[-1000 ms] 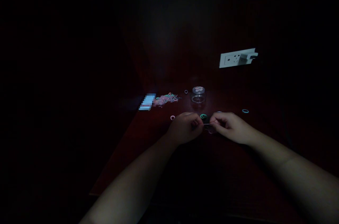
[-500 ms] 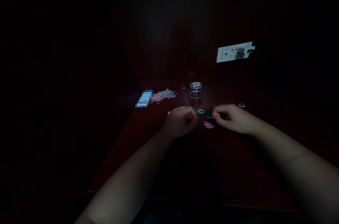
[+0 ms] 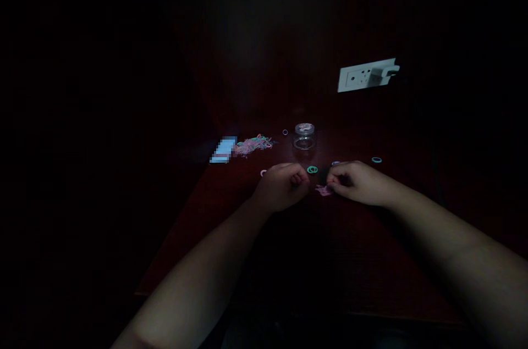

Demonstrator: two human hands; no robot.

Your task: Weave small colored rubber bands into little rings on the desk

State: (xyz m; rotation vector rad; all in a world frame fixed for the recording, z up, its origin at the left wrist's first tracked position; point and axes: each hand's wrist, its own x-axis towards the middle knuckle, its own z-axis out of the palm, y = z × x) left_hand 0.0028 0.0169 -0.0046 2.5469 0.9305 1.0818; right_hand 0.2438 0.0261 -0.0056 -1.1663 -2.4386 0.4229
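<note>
My left hand is curled closed above the dark red table; whatever its fingers hold, if anything, is hidden. My right hand is closed in a pinch, its fingertips at the right edge of a small pile of pink elastic bands. Whether a band is between them is too dark to tell. Green elastic rings lie just beyond the gap between both hands. A pale pink ring shows beside my left hand, and a purple ring is partly covered behind my right hand.
A clear lidded jar stands farther back, with a small ring left of it. A tangled heap of coloured bands lies beside a glowing, pixelated screen. At right are a blue ring and a wall socket with a plug.
My right hand has shifted slightly left, to the pink pile. The thin pale strand near its fingertips no longer shows, and the purple ring has come into view. My left hand stays almost still.
</note>
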